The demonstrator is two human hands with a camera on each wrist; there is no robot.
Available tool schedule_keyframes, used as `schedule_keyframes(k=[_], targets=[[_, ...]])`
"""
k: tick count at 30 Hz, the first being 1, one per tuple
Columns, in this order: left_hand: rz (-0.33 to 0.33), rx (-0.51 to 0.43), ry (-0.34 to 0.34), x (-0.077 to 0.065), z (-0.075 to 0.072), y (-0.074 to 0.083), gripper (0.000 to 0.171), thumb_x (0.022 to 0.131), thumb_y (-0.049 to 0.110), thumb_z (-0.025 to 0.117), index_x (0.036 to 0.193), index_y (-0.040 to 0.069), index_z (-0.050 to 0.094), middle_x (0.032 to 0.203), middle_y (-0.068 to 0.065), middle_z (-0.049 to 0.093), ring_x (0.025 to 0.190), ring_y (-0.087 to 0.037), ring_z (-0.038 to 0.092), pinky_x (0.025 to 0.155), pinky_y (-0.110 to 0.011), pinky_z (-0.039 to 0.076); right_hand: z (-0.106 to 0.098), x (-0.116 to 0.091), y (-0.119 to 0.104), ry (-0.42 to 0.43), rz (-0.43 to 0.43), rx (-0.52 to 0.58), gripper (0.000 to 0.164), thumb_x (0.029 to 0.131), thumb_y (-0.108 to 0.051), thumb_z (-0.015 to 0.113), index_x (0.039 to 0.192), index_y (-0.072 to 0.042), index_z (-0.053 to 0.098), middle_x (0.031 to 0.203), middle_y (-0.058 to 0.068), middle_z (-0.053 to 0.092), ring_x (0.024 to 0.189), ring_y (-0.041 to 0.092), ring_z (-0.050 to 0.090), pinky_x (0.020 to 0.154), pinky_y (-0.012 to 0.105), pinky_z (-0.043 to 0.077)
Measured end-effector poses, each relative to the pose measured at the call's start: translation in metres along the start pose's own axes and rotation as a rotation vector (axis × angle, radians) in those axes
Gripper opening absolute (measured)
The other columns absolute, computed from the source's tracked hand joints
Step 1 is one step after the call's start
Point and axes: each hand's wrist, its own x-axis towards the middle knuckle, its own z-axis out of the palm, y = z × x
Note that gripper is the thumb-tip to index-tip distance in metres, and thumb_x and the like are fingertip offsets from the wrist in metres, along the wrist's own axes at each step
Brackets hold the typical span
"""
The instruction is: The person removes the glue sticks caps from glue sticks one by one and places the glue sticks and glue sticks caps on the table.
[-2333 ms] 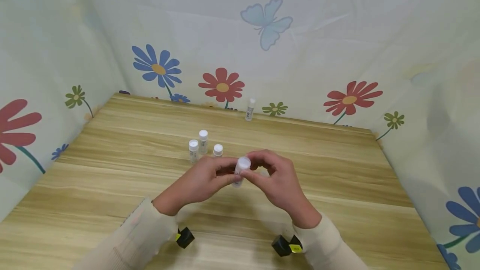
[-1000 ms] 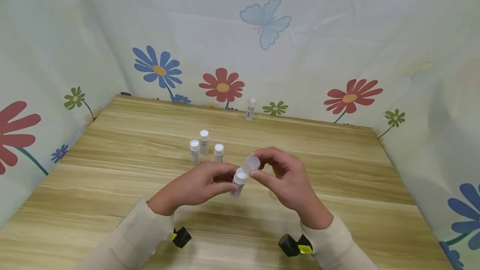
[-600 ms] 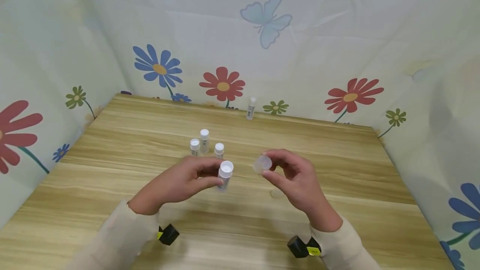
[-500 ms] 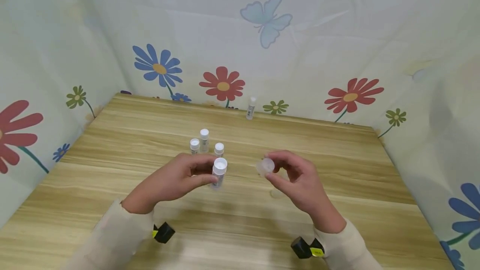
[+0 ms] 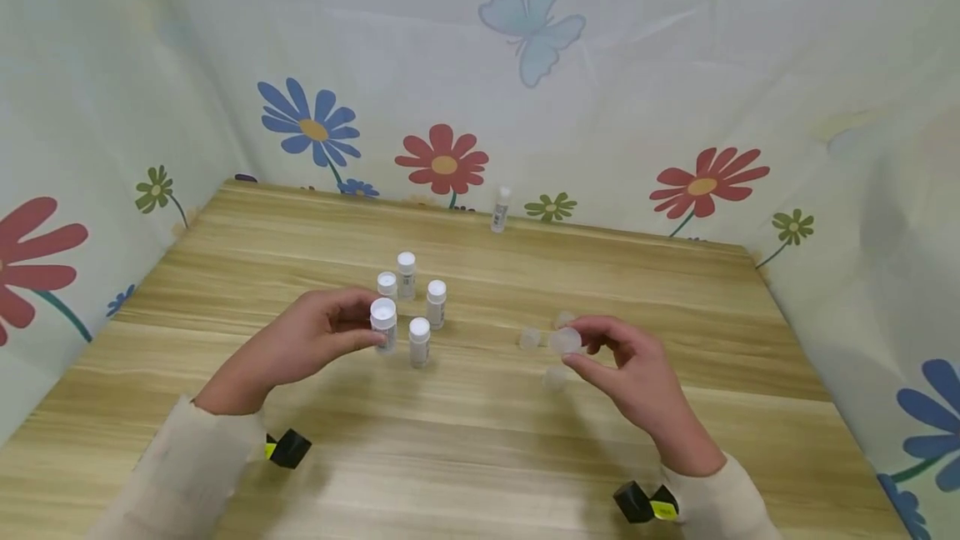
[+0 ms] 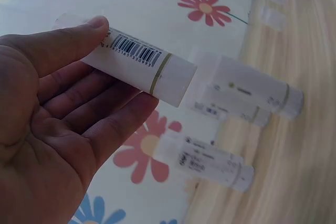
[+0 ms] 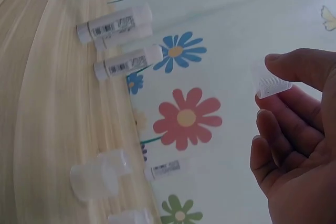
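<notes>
My left hand grips a small white tube upright between thumb and fingers, its round white top uncovered. In the left wrist view this labelled tube shows a barcode and a gold band. Over at the right, my right hand pinches a translucent cap between thumb and forefinger. The ridged side of that cap shows in the right wrist view. Several similar white tubes stand beside the left hand, one partly hidden behind the held tube. Translucent caps rest on the table around the right hand.
Another tube stands alone at the table's back edge, close to the flowered backdrop. The wooden table is bounded by this cloth at the back and on both sides. Black wrist cameras hang beneath both sleeves.
The cap has come off the tube. My left hand has carried the tube leftward to the standing tubes, and my right hand has moved right with the cap, towards the loose caps.
</notes>
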Motion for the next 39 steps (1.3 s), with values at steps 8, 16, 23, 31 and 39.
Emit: schedule_keyframes(k=[8, 16, 23, 31, 39], targets=[[-0.087, 0.0, 0.043, 0.009, 0.003, -0.03, 0.036, 0.089, 0.017, 0.07, 0.121, 0.004, 0.06, 0.121, -0.012, 0.063, 0.115, -0.029, 0.063, 0.088, -0.028, 0.056, -0.013, -0.01, 0.013, 0.008, 0.152, -0.168, 0.027, 0.08, -0.004, 0.077, 0.106, -0.007, 0.071, 0.094, -0.001, 0.068, 0.082, 0.014, 0.058, 0.072, 0.021, 0.05], [-0.111, 0.008, 0.04, 0.015, 0.006, -0.049, 0.03, 0.088, 0.013, 0.071, 0.114, 0.008, 0.06, 0.118, -0.012, 0.063, 0.113, -0.029, 0.064, 0.087, -0.027, 0.056, -0.018, -0.023, 0.038, -0.049, 0.328, -0.349, 0.026, 0.081, -0.016, 0.079, 0.105, -0.012, 0.072, 0.094, 0.001, 0.07, 0.082, 0.008, 0.058, 0.068, 0.022, 0.051], [-0.124, -0.016, 0.018, 0.018, 0.011, -0.057, 0.031, 0.087, 0.011, 0.072, 0.114, 0.004, 0.059, 0.118, -0.015, 0.062, 0.112, -0.03, 0.064, 0.086, -0.027, 0.057, -0.015, -0.03, 0.055, -0.068, 0.431, -0.417, 0.027, 0.081, -0.014, 0.078, 0.106, -0.013, 0.07, 0.09, 0.002, 0.069, 0.078, 0.012, 0.058, 0.066, 0.021, 0.049], [-0.129, -0.033, -0.009, 0.02, 0.016, -0.06, 0.03, 0.087, 0.011, 0.071, 0.114, 0.004, 0.059, 0.118, -0.013, 0.062, 0.112, -0.028, 0.064, 0.087, -0.025, 0.056, -0.012, -0.032, 0.064, -0.096, 0.432, -0.46, 0.026, 0.081, -0.014, 0.078, 0.105, -0.013, 0.07, 0.093, 0.002, 0.072, 0.076, 0.009, 0.06, 0.066, 0.022, 0.049], [-0.149, -0.029, -0.014, 0.023, 0.021, -0.062, 0.03, 0.087, 0.012, 0.072, 0.114, 0.006, 0.059, 0.119, -0.011, 0.062, 0.114, -0.027, 0.063, 0.089, -0.027, 0.055, -0.009, -0.032, 0.064, -0.133, 0.478, -0.482, 0.027, 0.079, -0.014, 0.08, 0.104, -0.012, 0.071, 0.081, -0.002, 0.068, 0.073, 0.011, 0.058, 0.062, 0.021, 0.046]])
